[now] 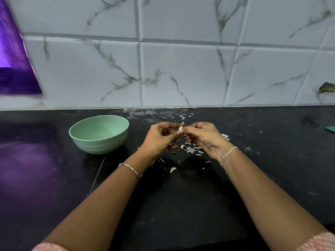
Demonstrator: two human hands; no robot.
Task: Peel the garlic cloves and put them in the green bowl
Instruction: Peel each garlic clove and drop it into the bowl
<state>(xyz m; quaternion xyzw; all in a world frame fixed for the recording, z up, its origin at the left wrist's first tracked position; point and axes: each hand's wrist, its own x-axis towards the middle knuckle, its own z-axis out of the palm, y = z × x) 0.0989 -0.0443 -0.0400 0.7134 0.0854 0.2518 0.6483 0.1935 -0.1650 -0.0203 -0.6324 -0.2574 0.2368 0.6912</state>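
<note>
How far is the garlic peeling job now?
Done: loose skins lie on the counter, so some peeling has happened. In hand: left hand and right hand pinch one garlic clove, skin partly attached. Left: putting it into the green bowl, whose contents I cannot see.

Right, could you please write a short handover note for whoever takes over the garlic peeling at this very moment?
Left hand: pinches the garlic clove above the counter.
Right hand: pinches the same clove at its top, where a bit of skin sticks up.
Green bowl: upright on the counter, to the left of both hands; its contents are too unclear to count.
Done: peeled skins lie scattered under and beside the hands.
Left: finish peeling this clove and put it in the green bowl.
</note>
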